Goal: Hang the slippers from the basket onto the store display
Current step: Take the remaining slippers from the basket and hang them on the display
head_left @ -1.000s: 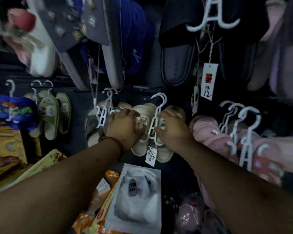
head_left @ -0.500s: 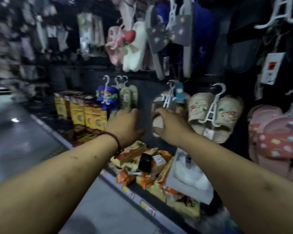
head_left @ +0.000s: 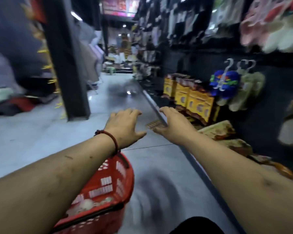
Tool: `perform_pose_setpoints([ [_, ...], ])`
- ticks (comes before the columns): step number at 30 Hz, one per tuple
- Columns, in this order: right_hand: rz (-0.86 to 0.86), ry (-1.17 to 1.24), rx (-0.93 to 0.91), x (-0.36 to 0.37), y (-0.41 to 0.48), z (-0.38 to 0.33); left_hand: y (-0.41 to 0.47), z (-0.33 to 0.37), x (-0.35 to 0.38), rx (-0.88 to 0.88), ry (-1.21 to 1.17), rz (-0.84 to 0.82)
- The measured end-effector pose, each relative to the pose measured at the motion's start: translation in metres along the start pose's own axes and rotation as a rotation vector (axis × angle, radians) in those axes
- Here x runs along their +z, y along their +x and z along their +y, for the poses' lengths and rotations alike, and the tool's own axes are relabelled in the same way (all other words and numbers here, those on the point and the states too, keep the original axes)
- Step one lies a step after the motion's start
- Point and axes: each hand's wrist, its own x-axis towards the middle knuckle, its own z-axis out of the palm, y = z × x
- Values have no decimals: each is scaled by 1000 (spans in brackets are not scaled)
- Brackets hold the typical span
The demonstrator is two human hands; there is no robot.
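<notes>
A red plastic basket stands on the floor under my left forearm, with pale slippers partly visible inside. My left hand, a red cord at its wrist, hovers over the grey floor with fingers spread and holds nothing. My right hand hangs beside it, fingers relaxed and empty, above the shelf's front edge. On the dark display wall to the right hang blue slippers and pale green slippers on white hangers.
Yellow boxes line the low shelf on the right. A black pillar stands on the left of the aisle with clothes piled beyond it. The grey aisle floor runs ahead. The picture is blurred by motion.
My view has swung left, away from the hung beige slippers toward the aisle. Both hands have let go of the display and come down and out, and the red basket has come into view.
</notes>
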Motion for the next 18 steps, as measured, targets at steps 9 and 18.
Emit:
perform_pose_setpoints([
  [9, -190, 40, -251, 103, 23, -119, -91, -143, -6, -268, 123, -108],
  [18, -388, -33, -312, 195, 30, -166, -146, -224, 36, -333, 73, -287],
])
